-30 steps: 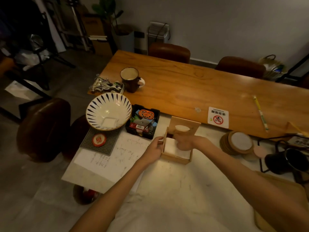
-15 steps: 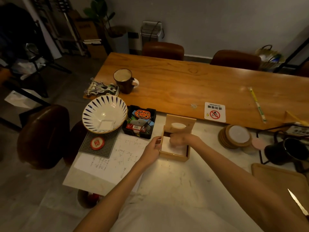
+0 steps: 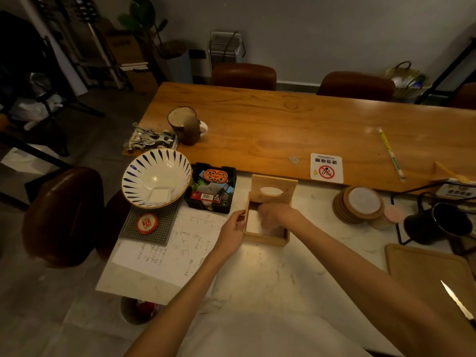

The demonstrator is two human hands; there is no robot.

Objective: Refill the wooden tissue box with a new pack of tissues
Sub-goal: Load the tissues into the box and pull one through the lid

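Hardly anything has shifted since half a second ago: both hands sit at the box as before, and the right hand (image 3: 277, 216) looks a touch deeper inside, fingers curled down over the tissues (image 3: 253, 222). Whether those fingers are pinching the pack or only pressing on it, I cannot tell; the hand is blurred. The left hand (image 3: 231, 231) is against the box's left wall, thumb hooked on the rim, fingers wrapped loosely round the outside, steadying it.

The box (image 3: 265, 237) is small, square, pale wood, open at the top, on the white marble table (image 3: 257, 274) right where it meets the long wooden table (image 3: 270, 130). Its lid (image 3: 274, 189), with an oval slot, stands tilted up at the far side. White tissues show in the left half; the rest is under the right hand.

Around it: a black tray (image 3: 210, 189) of odds and ends just left of the lid, a striped bowl (image 3: 155, 177) beyond that on a dark mat (image 3: 152, 228) with a red tin (image 3: 146, 223), and a written sheet (image 3: 177, 248) touching the left hand's side. To the right, well apart, a stack of coasters (image 3: 358, 204) and a black mug (image 3: 438, 222). On the wooden table, a brown mug (image 3: 185, 126), a toy car (image 3: 149, 139), a no-smoking sign (image 3: 326, 168) and a pencil (image 3: 391, 154). Nothing crowds the box except the tray near its lid.
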